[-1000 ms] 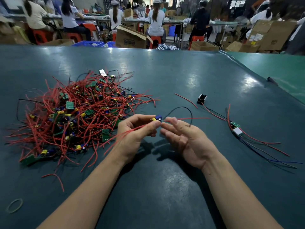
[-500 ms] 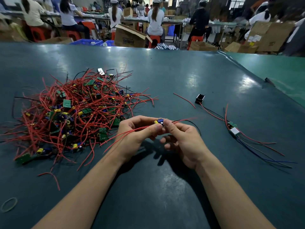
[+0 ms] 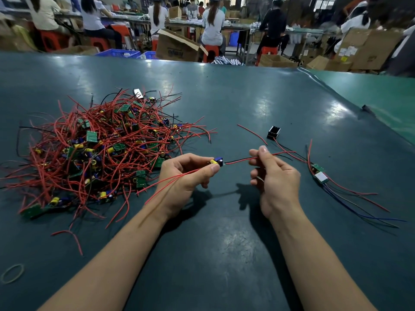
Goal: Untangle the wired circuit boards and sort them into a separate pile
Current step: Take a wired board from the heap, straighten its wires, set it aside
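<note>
A rubber band (image 3: 12,274) is lying at the near left corner of the dark green table (image 3: 224,254), partly cut off by the edge of the picture. Two bare arms are reaching in from the bottom. The left hand (image 3: 186,178) is pinching a small circuit board (image 3: 216,162) between thumb and first finger, with red wires trailing back over the wrist. The board itself is mostly hidden (only its blue and yellow parts are showing). The right hand (image 3: 272,178) is pinching the board's red and black wire pair (image 3: 238,160), pulled straight between the two hands; its other fingers are curling in. Out past the right fingers, a sorted board (image 3: 319,173) with long wires is lying beside a little black box (image 3: 274,132). Left of the left fingers, the tangled pile (image 3: 101,151) is sitting. Far behind, people on red stools are looking blurry.
</note>
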A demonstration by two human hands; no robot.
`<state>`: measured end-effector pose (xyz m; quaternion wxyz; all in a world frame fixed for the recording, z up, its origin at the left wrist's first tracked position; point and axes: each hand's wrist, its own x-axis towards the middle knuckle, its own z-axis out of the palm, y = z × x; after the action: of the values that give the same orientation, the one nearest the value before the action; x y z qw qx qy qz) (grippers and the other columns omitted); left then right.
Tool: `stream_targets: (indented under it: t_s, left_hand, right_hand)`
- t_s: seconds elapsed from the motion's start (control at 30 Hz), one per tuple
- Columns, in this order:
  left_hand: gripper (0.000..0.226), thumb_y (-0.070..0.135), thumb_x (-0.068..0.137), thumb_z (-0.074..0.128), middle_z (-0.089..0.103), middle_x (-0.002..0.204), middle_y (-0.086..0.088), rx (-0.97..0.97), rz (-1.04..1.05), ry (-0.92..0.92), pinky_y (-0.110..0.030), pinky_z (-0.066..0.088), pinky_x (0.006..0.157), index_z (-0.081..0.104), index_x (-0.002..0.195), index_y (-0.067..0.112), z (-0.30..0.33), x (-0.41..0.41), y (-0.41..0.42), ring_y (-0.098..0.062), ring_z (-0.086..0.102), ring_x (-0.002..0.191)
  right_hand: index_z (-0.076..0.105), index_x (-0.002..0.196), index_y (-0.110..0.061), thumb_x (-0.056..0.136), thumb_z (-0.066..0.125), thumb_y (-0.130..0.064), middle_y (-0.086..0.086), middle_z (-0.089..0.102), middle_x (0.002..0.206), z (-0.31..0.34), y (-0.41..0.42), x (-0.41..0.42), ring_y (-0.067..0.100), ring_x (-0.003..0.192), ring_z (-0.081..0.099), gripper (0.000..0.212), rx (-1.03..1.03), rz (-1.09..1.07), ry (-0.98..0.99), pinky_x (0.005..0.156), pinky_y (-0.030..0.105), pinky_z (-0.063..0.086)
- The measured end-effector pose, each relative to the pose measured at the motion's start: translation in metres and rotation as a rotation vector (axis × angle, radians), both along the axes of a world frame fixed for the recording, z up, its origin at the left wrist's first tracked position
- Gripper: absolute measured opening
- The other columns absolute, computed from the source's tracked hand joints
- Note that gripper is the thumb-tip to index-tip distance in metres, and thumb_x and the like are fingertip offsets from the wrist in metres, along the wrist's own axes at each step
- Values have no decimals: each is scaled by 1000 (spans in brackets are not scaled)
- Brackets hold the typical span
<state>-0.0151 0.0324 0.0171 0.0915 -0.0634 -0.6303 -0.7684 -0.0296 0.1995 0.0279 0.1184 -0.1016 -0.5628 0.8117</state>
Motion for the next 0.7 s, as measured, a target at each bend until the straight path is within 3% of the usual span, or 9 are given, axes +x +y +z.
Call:
stream_targets:
  t_s: [0.3,0.47,0.57,0.67,0.7]
  left_hand:
    - [18,7,68,76,65,62,-8,5,-75,-10,-21,45,51,73,83,-2,2,3,-2,-15,51,49]
    - [14,4,67,83,66,66,-10,15,-81,-15,-23,45,51,75,78,3,-2,0,-4,-16,51,51]
    - [11,6,68,81,66,67,-11,5,-87,-15,-23,46,51,77,77,7,-2,0,-3,-16,51,52]
    - [12,11,67,80,65,65,-6,139,-44,-29,-21,46,51,77,78,8,1,-1,-3,-15,51,51]
    - [11,11,68,75,65,65,-5,218,-20,-46,-20,46,50,76,79,9,2,-2,-4,-15,52,51]
  right_hand:
    - [61,54,-11,98,54,-30,-2,43,43,-2,7,-6,10,32,30,48,-127,-86,-84,35,15,22]
    - [68,79,-10,96,62,-16,-1,61,65,-7,12,-8,6,39,43,19,-21,-146,-7,36,17,34]
    - [68,87,-13,98,56,-7,1,59,65,-6,12,-7,8,40,47,17,-21,-170,22,37,19,39]
    - [67,99,-18,96,60,-25,4,66,75,1,8,-3,13,51,61,10,-175,14,24,42,21,47]
    - [63,101,-19,89,64,-36,7,68,86,1,6,-2,16,59,68,22,-223,137,-10,45,21,50]
